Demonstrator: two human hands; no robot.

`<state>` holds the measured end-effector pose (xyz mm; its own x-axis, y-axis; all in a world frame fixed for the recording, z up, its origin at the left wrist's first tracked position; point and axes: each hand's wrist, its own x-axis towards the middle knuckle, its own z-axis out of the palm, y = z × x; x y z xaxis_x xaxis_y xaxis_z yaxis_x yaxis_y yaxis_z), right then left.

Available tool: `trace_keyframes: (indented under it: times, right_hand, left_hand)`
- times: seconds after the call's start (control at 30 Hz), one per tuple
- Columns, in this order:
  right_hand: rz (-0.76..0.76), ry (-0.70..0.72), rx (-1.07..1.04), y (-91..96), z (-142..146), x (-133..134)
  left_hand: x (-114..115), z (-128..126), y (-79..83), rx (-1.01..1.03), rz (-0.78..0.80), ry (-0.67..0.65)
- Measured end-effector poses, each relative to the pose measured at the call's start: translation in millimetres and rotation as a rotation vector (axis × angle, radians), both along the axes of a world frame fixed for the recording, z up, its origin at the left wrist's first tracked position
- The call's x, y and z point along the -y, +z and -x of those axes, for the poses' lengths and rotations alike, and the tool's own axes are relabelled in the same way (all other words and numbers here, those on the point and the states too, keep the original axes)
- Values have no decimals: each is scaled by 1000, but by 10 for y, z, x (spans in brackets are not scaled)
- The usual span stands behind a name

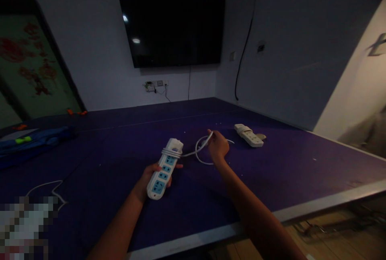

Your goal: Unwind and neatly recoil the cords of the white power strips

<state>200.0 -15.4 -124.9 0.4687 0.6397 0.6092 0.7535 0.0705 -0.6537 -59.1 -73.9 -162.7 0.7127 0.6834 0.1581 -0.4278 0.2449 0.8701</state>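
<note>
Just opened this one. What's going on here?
A person's left hand holds a white power strip with blue sockets above a purple table. Several turns of its white cord go around the strip's far end, and the right hand grips the loose length, which hangs in a loop between strip and hand. Farther right, a second power strip lies on the table with a cord wrapped around one end.

- Left forearm (pixel 120 225) angles forward and rightward; left hand (pixel 146 177) grips, thumb on top, fingers (pixel 179 166) showing at the far side.
- Right forearm (pixel 249 201) slants forward and leftward; right hand (pixel 219 146) pinches, fingers bent.
</note>
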Motion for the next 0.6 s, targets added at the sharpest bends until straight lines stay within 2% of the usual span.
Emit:
trace_keyframes:
  times: [0.13, 0.2, 0.27, 0.33, 0.5, 0.6]
  right_hand:
    - [210, -31, -59, -45, -114, -80]
    - [257, -5, -14, -92, -140, -124]
    - [239, 46, 57, -135, -144, -162]
    - [133, 120, 138, -157, -127, -181]
    - [-300, 287, 279, -111, 9, -61]
    - [-392, 363, 419, -78, 164, 88]
  left_hand:
    - [-19, 67, 59, 75, 12, 80]
    - [-30, 86, 71, 127, 7, 150]
    - [-49, 103, 61, 163, 17, 197]
    - [-73, 123, 37, 182, 34, 217]
    - [-101, 158, 25, 179, 39, 180]
    - [-73, 133, 75, 144, 49, 148]
